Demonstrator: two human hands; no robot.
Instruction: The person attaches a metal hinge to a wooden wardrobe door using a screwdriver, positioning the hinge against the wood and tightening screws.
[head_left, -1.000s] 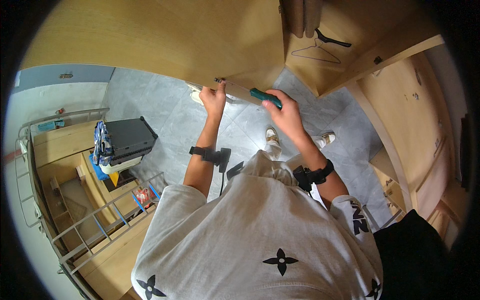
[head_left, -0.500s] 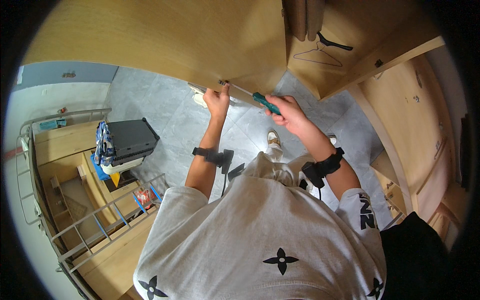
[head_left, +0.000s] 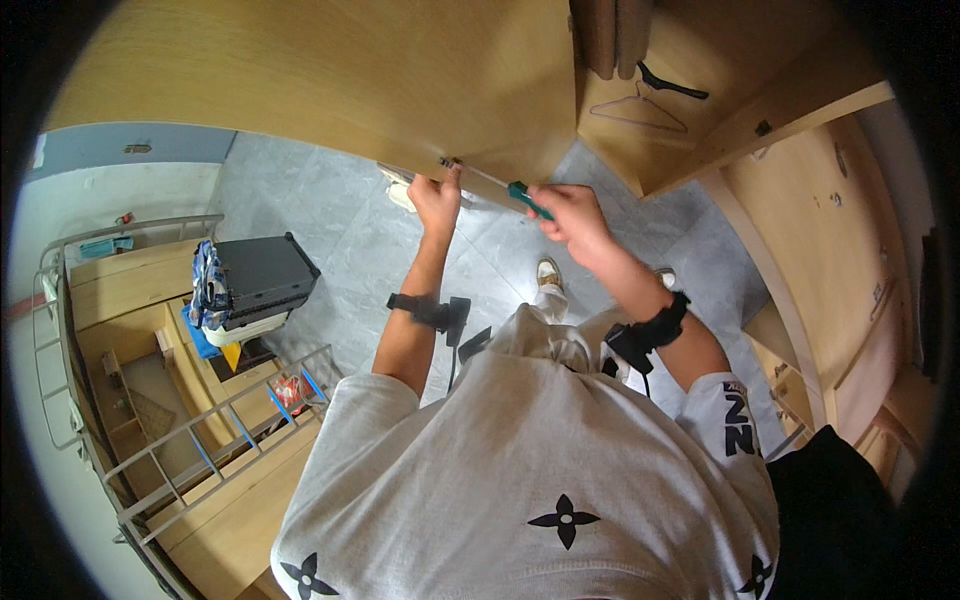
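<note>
My right hand is closed around the green handle of a screwdriver. The pale shaft slants left toward a small metal fitting near the edge of a wooden cabinet door. At that edge my left hand grips the door, its thumb pressed up beside the fitting and its other fingers partly hidden. The exact meeting of tip and fitting is too small to make out.
An open wardrobe compartment at upper right holds a thin hanger and a black one. Wooden panels curve along the right. At left are a metal bed rail and a dark grey case. Grey tiles cover the floor.
My right hand has turned slightly on the screwdriver's handle, its fingers curled further over it. My left hand stays at the door's edge.
</note>
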